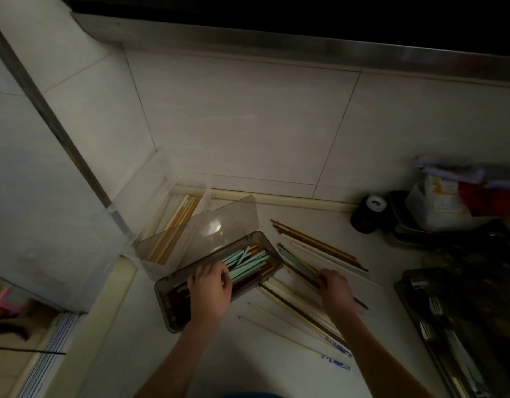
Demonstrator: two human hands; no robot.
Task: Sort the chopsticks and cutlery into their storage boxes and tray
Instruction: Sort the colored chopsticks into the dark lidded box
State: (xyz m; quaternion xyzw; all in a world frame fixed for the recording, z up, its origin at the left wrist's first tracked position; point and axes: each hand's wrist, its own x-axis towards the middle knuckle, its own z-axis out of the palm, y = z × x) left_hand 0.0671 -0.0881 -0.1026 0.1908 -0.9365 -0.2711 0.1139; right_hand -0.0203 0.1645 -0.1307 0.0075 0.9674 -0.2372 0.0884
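Observation:
A smoky plastic storage box (272, 255) with its lid raised lies on the counter and holds mint-green, gold and dark red chopsticks (248, 261). My left hand (209, 291) reaches into it, fingers curled on the mint-green ones. My right hand (335, 288) grips a bundle of mint-green and brown chopsticks (298, 262) just right of the box. More loose chopsticks (319, 245), white, brown and gold, lie scattered on the counter. A clear box (156, 268) behind holds wooden chopsticks (176, 228).
A dark tray (406, 291) with forks and other cutlery lies at the right edge. A black round container (368, 209) and a plastic tub with packets (449, 202) stand at the back right. Tiled walls close the corner behind and to the left.

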